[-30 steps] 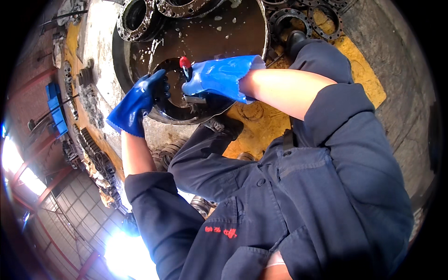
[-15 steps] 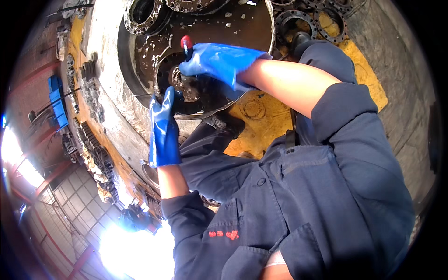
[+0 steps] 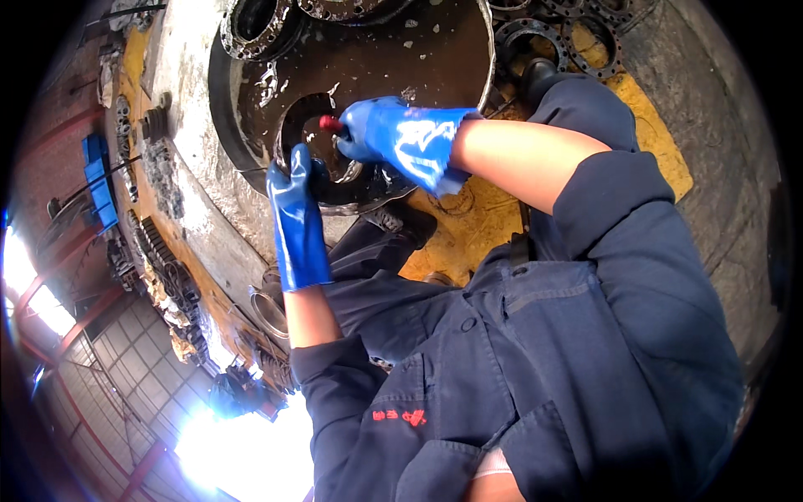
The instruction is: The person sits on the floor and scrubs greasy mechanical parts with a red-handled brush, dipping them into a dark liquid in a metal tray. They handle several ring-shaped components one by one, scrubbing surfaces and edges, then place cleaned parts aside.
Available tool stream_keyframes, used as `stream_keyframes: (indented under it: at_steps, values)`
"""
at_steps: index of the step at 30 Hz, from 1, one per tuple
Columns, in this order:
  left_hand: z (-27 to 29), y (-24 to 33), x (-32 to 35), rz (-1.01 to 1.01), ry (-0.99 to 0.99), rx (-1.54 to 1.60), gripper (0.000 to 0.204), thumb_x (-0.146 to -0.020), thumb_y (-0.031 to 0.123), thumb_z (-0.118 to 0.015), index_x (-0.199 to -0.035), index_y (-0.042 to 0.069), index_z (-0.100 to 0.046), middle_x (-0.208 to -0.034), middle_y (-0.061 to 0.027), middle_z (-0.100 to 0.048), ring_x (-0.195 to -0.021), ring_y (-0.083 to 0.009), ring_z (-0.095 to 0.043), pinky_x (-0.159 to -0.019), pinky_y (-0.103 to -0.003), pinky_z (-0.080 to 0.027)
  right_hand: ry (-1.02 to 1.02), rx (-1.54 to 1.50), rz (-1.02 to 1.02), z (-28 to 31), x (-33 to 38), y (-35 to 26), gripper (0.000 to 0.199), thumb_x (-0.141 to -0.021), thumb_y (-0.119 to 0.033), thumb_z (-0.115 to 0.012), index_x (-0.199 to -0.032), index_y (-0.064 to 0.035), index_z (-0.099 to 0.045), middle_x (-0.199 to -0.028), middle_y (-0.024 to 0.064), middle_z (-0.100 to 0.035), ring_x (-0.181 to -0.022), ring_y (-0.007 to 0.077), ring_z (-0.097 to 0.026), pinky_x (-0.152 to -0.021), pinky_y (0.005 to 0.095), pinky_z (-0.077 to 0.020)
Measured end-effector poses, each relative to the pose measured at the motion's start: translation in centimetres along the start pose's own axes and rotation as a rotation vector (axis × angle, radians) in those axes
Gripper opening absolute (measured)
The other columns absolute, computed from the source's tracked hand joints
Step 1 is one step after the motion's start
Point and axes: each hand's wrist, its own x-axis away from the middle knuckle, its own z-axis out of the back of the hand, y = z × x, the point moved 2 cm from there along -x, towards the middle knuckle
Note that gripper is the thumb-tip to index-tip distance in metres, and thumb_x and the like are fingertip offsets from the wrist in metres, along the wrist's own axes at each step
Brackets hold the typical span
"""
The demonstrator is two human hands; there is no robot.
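Blue rubber gloves cover both my hands. My left hand is closed on the near left edge of a dark, wet ring-shaped metal part, its thumb raised along the rim. The part sits tilted in a wide round metal tub of murky brown liquid. My right hand is wrapped round a tool with a red-ended handle, over the right side of the part. The tool's working end is hidden by the glove, so I cannot tell its kind.
Other flanged metal rings rest in the tub's far left. Several bolt-holed rings lie beyond it at right, by yellow sheeting. A blue tray and rows of metal parts are on the left. Bright glare fills the lower left.
My right hand has moved right and slightly down, and the red-ended handle has swung from upright to nearly level. My left hand stays at the part's edge.
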Motion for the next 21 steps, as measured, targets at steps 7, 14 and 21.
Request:
stream_keyframes:
  at_steps: [7, 14, 21]
  values:
    - [1.1, 5.8, -4.2, 0.26, -0.392, -0.21, 0.039, -0.103, 0.033, -0.071, -0.117, -0.003, -0.067, -0.092, -0.01, -0.072, -0.081, -0.0208, -0.07, -0.074, -0.032, -0.055, 0.054, 0.121, 0.153, 0.5, -1.1, -0.4, 0.023, -0.087, -0.032, -0.075, -0.104, -0.016, -0.074, -0.098, 0.0061, -0.08, -0.092, 0.0304, -0.078, -0.077, 0.0476, -0.059]
    - [0.3, 7.5, -7.6, 0.419, -0.57, -0.347, 0.039, -0.104, 0.035, -0.069, -0.12, 0.0, -0.073, -0.099, -0.0096, -0.075, -0.082, -0.0195, -0.071, -0.074, -0.032, -0.056, -0.102, -0.833, 0.27, 3.8, 6.2, 1.8, 0.045, -0.102, -0.044, -0.068, -0.118, -0.0043, -0.079, -0.106, 0.0078, -0.077, -0.096, 0.0163, -0.067, -0.09, 0.0326, -0.049]
    - [-0.2, 9.0, -6.3, 0.388, -0.51, -0.377, 0.039, -0.104, 0.036, -0.068, -0.12, 0.002, -0.074, -0.094, -0.0097, -0.076, -0.079, -0.0195, -0.072, -0.072, -0.033, -0.056, -0.107, -0.522, 0.233, 1.8, 3.6, 1.5, 0.04, -0.091, -0.041, -0.067, -0.107, -0.0059, -0.077, -0.096, 0.0153, -0.076, -0.089, 0.0284, -0.07, -0.084, 0.0405, -0.0513]
